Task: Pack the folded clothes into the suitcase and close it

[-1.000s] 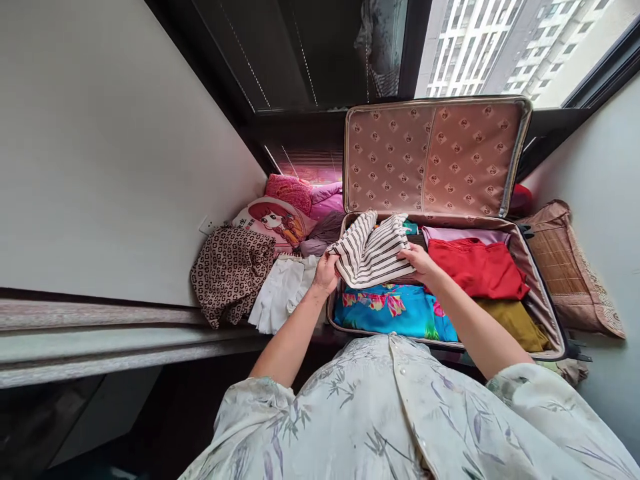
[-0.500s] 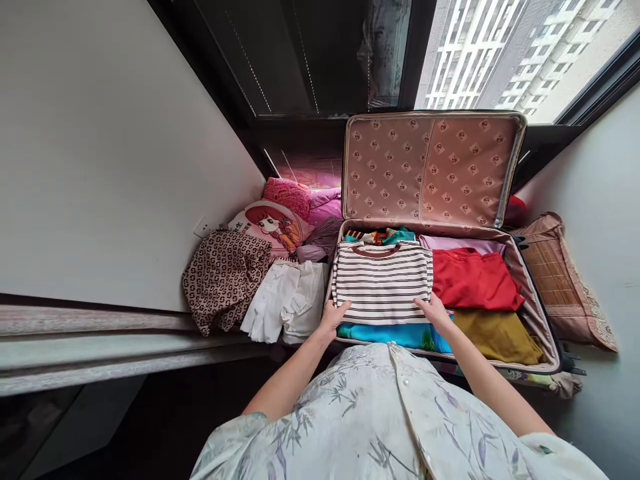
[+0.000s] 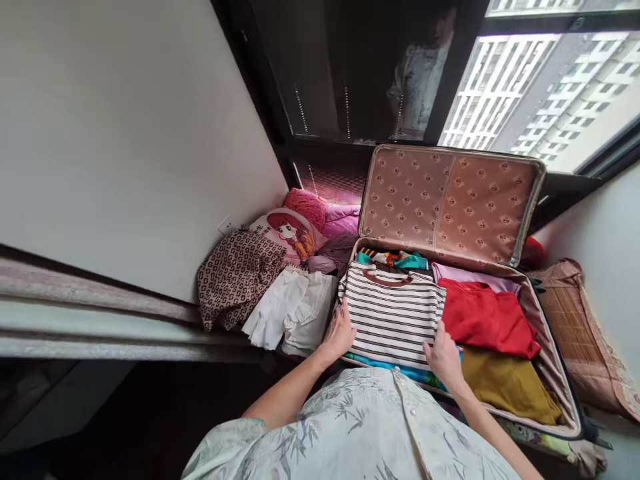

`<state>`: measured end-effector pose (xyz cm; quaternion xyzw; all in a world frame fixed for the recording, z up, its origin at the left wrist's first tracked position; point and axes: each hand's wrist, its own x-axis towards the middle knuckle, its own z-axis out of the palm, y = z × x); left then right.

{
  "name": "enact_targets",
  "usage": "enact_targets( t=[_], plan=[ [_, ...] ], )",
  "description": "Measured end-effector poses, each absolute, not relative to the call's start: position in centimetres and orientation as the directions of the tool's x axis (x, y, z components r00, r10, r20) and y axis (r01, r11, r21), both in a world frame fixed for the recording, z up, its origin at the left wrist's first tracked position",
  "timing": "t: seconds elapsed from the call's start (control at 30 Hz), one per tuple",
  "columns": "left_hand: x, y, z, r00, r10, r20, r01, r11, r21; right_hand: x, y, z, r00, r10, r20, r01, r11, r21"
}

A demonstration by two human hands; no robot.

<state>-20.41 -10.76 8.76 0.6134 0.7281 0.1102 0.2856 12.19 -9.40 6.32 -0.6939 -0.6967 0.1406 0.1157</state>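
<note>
Bright daylight from window [image 3: 540, 93]; edges warped, sharp focus.

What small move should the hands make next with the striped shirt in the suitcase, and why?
Probably smooth the striped shirt flat and let go. It already lies folded in the suitcase, beside the red garment. The left hand rests on its left edge, the right hand on its near right corner, so little seems left but pressing it down.

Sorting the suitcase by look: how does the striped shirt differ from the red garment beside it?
The striped shirt is white with dark stripes; the red garment is plain red. The striped shirt lies flat and neatly squared; the red garment is looser and rumpled. The left hand and right hand rest on the striped shirt; neither touches the red garment. Both lie folded in the open suitcase.
</note>
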Motion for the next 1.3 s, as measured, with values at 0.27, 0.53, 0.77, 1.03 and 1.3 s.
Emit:
enact_targets(
  t=[0.27, 0.53, 0.77, 1.03, 1.3],
  plan=[
    [-19.6, -3.6, 5.9, 0.141, 0.939, -0.313, 0.803, 0.076, 0.591, 6.9, -9.7, 5.1, -0.383, 0.916, 0.118, 0.923, 0.384, 0.015],
    [-18.8, -2.9, 6.2, -0.029, 1.000, -0.010, 0.809, 0.029, 0.588, 7.9, -10.1, 0.9, -0.424, 0.904, 0.054, 0.905, 0.421, 0.056],
    [-33.6, -9.0, 5.9, -0.610, 0.784, 0.116, 0.643, 0.405, 0.650, 8.3, -10.0, 1.1, -0.425, 0.905, 0.029, 0.905, 0.424, 0.038],
    [-49.7, -15.2, 0.5, -0.720, 0.614, -0.322, 0.591, 0.787, 0.180, 8.2, -10.1, 0.8, -0.389, 0.921, 0.014, 0.921, 0.389, 0.039],
    [-50.1, -15.1, 0.0, -0.621, 0.703, -0.347, 0.678, 0.704, 0.212, 7.2, -10.3, 1.8, -0.343, 0.938, -0.056, 0.932, 0.347, 0.099]
  ],
)
